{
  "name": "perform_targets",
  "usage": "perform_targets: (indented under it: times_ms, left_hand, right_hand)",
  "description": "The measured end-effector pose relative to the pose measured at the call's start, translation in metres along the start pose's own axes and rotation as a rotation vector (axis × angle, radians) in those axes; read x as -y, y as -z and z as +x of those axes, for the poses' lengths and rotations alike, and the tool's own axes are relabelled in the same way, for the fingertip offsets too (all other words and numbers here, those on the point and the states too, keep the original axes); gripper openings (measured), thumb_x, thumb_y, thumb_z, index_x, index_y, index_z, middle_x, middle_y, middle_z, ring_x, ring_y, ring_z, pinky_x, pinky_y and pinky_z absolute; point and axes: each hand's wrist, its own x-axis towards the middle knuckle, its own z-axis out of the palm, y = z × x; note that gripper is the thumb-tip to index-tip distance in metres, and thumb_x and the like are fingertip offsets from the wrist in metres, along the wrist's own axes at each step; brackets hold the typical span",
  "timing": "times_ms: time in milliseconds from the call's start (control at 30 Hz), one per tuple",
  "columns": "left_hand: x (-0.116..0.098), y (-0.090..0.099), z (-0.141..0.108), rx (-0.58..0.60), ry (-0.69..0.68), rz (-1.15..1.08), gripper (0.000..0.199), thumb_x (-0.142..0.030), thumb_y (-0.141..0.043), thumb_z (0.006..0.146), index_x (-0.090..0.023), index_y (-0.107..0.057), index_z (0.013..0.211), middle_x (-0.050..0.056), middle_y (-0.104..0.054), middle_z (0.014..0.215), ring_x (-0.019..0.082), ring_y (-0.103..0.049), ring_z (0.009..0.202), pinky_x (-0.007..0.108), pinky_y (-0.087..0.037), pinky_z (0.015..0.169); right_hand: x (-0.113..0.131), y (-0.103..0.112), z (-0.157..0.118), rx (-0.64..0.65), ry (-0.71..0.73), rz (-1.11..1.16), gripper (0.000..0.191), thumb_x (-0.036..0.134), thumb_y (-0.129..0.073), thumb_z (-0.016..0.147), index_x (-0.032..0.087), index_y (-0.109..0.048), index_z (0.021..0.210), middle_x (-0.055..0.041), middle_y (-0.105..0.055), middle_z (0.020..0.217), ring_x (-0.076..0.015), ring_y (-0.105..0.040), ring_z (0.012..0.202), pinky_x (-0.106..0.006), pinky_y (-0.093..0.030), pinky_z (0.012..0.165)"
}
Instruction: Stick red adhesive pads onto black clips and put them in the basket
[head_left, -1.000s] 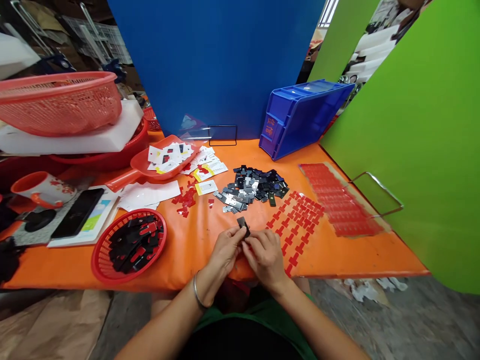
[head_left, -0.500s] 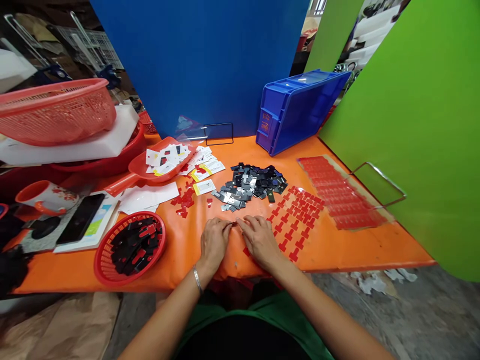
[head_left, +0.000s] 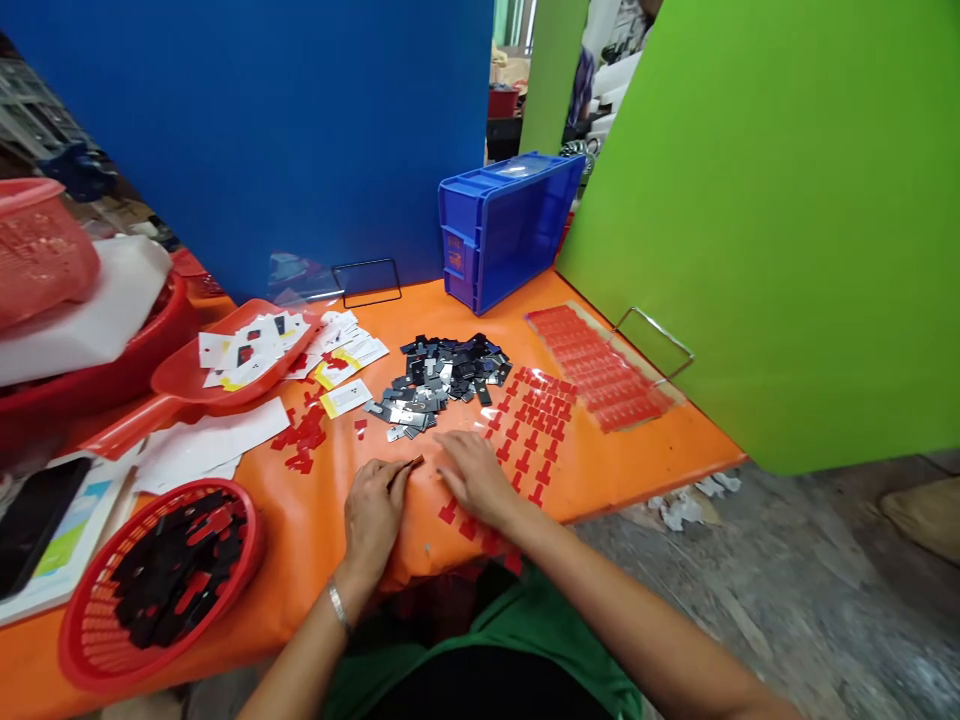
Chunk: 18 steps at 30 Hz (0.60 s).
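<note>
My left hand [head_left: 373, 510] pinches a small dark flat piece [head_left: 407, 468] between thumb and fingers, just above the orange table. Apart from that piece, my right hand [head_left: 474, 475] has its fingers extended and holds nothing that shows. It hovers beside rows of red T-shaped pieces [head_left: 531, 439] laid out on the table, partly covering the nearest ones. Beyond both hands lies a pile of dark and shiny flat pieces [head_left: 442, 375]. A red basket [head_left: 251, 540] to the left of my left hand contains several black pieces, some showing red.
Loose red pieces [head_left: 301, 440] lie near white cards [head_left: 346, 398] and a red scoop [head_left: 247, 385] of cards. A blue crate [head_left: 461, 240] stands on its side at the back. A red sheet [head_left: 600, 365] lies on the right, by a green panel [head_left: 787, 220] with a wire handle.
My view has turned right, shifting the table leftward. My hands, together at the small piece before, have separated; the right has let go while the left keeps hold.
</note>
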Motion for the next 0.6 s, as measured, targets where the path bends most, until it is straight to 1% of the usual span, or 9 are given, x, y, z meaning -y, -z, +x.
perform_targets:
  times_ms: [33, 100, 133, 200, 233, 267, 367, 467, 600]
  left_hand:
    - [-0.001, 0.001, 0.001, 0.005, 0.015, -0.018, 0.03, -0.035, -0.047, 0.087, -0.021, -0.07, 0.099, 0.007, -0.064, 0.085, 0.022, -0.058, 0.083, 0.032, -0.045, 0.073]
    - [-0.004, 0.005, 0.004, 0.013, 0.073, -0.069, 0.029, -0.036, -0.049, 0.085, -0.021, -0.07, 0.098, 0.007, -0.065, 0.089, 0.022, -0.06, 0.083, 0.032, -0.045, 0.074]
    - [-0.006, 0.006, 0.006, 0.017, 0.119, -0.105, 0.029, -0.037, -0.05, 0.084, -0.02, -0.07, 0.096, 0.007, -0.066, 0.09, 0.023, -0.061, 0.084, 0.032, -0.045, 0.074]
    - [-0.01, 0.008, 0.011, 0.032, 0.218, -0.212, 0.028, -0.039, -0.052, 0.082, -0.02, -0.069, 0.094, 0.006, -0.068, 0.092, 0.023, -0.062, 0.085, 0.033, -0.046, 0.076]
    - [-0.011, 0.007, 0.013, 0.038, 0.259, -0.283, 0.029, -0.04, -0.053, 0.081, -0.02, -0.068, 0.094, 0.006, -0.069, 0.093, 0.024, -0.062, 0.086, 0.032, -0.046, 0.076]
    - [-0.013, 0.006, 0.016, 0.047, 0.288, -0.366, 0.03, -0.042, -0.055, 0.079, -0.02, -0.067, 0.095, 0.006, -0.069, 0.092, 0.023, -0.063, 0.086, 0.032, -0.046, 0.075]
    - [-0.023, -0.003, 0.025, 0.099, 0.342, -0.662, 0.035, -0.046, -0.059, 0.075, -0.016, -0.063, 0.094, 0.006, -0.069, 0.086, 0.021, -0.064, 0.079, 0.031, -0.049, 0.072]
    - [-0.04, -0.014, 0.035, 0.188, 0.395, -0.884, 0.04, -0.048, -0.064, 0.07, -0.014, -0.06, 0.091, 0.006, -0.068, 0.079, 0.019, -0.064, 0.07, 0.029, -0.051, 0.064]
    - [-0.071, -0.029, 0.05, 0.299, 0.402, -1.022, 0.035, -0.043, -0.068, 0.068, -0.013, -0.06, 0.084, 0.005, -0.066, 0.073, 0.015, -0.063, 0.065, 0.028, -0.053, 0.063]
  right_hand:
    - [-0.01, 0.007, 0.003, -0.074, -0.068, 0.067, 0.03, 0.022, -0.047, 0.087, 0.02, -0.054, 0.116, -0.0099, -0.059, 0.106, -0.0226, -0.05, 0.097, -0.039, -0.04, 0.084]
    - [-0.038, 0.026, 0.011, -0.233, -0.237, 0.122, 0.017, 0.02, -0.046, 0.085, 0.017, -0.059, 0.096, -0.0087, -0.06, 0.091, -0.0206, -0.053, 0.086, -0.034, -0.043, 0.076]
    - [-0.054, 0.037, 0.014, -0.302, -0.329, 0.113, 0.014, 0.019, -0.045, 0.084, 0.017, -0.059, 0.087, -0.0074, -0.059, 0.085, -0.0194, -0.053, 0.08, -0.032, -0.043, 0.071]
    - [-0.086, 0.058, 0.02, -0.376, -0.467, 0.03, 0.013, 0.016, -0.045, 0.081, 0.017, -0.057, 0.076, -0.0051, -0.059, 0.077, -0.0175, -0.052, 0.072, -0.029, -0.042, 0.068]
    - [-0.101, 0.067, 0.022, -0.383, -0.529, -0.023, 0.013, 0.016, -0.045, 0.079, 0.017, -0.056, 0.074, -0.0047, -0.059, 0.076, -0.0172, -0.052, 0.072, -0.028, -0.041, 0.067]
    - [-0.113, 0.074, 0.023, -0.36, -0.59, -0.068, 0.013, 0.015, -0.045, 0.078, 0.017, -0.056, 0.071, -0.0043, -0.059, 0.074, -0.0169, -0.052, 0.071, -0.028, -0.041, 0.067]
    - [-0.135, 0.083, 0.023, -0.307, -0.645, -0.097, 0.012, 0.014, -0.048, 0.073, 0.017, -0.057, 0.066, -0.0042, -0.059, 0.071, -0.0167, -0.052, 0.068, -0.027, -0.04, 0.066]
    - [-0.14, 0.08, 0.023, -0.263, -0.657, -0.108, 0.011, 0.013, -0.051, 0.07, 0.016, -0.057, 0.061, -0.0049, -0.06, 0.071, -0.0172, -0.053, 0.069, -0.027, -0.039, 0.066]
    - [-0.141, 0.075, 0.026, -0.227, -0.688, -0.118, 0.011, 0.011, -0.053, 0.067, 0.016, -0.057, 0.058, -0.0045, -0.06, 0.066, -0.0166, -0.054, 0.066, -0.026, -0.039, 0.062]
